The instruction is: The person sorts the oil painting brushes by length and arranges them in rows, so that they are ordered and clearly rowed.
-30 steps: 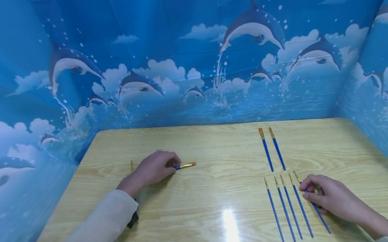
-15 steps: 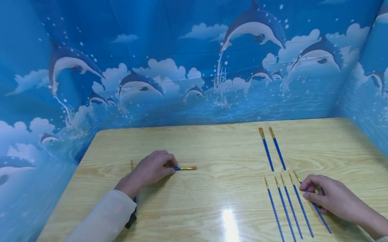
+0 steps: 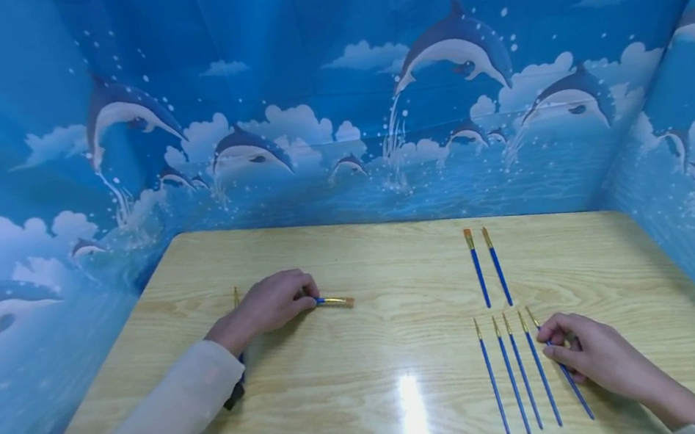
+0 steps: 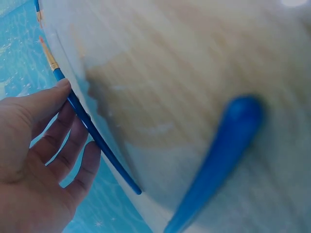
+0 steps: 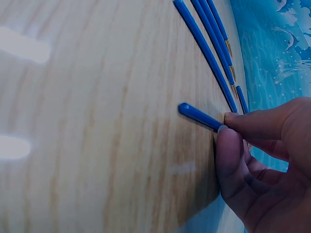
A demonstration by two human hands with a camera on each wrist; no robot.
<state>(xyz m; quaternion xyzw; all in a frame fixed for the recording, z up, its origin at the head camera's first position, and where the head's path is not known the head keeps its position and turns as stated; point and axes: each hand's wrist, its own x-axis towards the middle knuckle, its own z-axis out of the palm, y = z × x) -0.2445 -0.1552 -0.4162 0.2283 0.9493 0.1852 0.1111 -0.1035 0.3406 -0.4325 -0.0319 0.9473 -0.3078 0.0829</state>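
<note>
My left hand (image 3: 279, 299) pinches a flat paintbrush (image 3: 335, 301) with a blue handle, gold ferrule and brown bristles. Its bristle end points right in the head view; the left wrist view shows thumb and fingers on the handle (image 4: 112, 158). Under the left forearm lies another paintbrush (image 3: 236, 296), mostly hidden. My right hand (image 3: 596, 349) holds a thin blue paintbrush (image 3: 575, 389) between thumb and fingers, at the right end of a row. That brush slants, its tip pointing away from me. In the right wrist view its handle end (image 5: 197, 115) sticks out past the fingertips.
Several thin paintbrushes (image 3: 521, 370) lie side by side left of the right hand. Behind them are two wider paintbrushes (image 3: 479, 276). The wooden table (image 3: 392, 344) meets a blue dolphin-print curtain (image 3: 318, 102) at the back. A small black object (image 3: 235, 396) shows beneath the left sleeve.
The brush in my left hand has swung its bristle end slightly toward me and turned so its flat side shows wider. The left hand has shifted slightly left; the right hand stays put.
</note>
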